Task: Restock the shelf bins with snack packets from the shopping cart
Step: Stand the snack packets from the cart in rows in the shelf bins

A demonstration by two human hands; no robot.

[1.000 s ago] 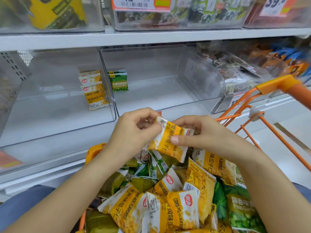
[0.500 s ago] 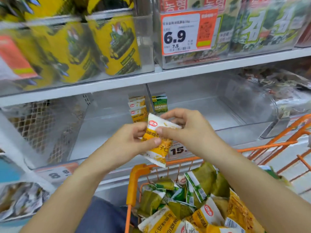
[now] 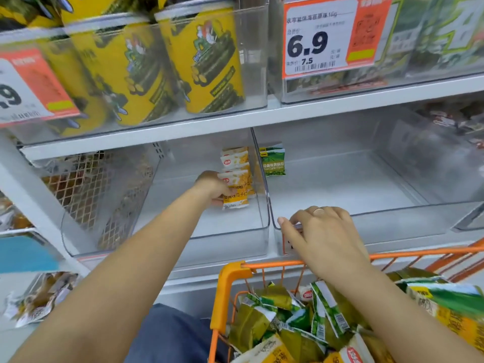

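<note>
Yellow packet, mid-frame inside the left clear bin, looks light, soft and crinkly; we'd pinch it by an edge seam. Our left hand grips its left side, fingers curled around it. Our right hand rests loose-fingered, holding nothing, on the right bin rim.

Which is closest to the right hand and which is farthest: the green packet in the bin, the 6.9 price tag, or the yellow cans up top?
1. Green packet, in the bin above the right hand.
2. 6.9 price tag, upper shelf, above.
3. Yellow cans, upper shelf, far left.
</note>
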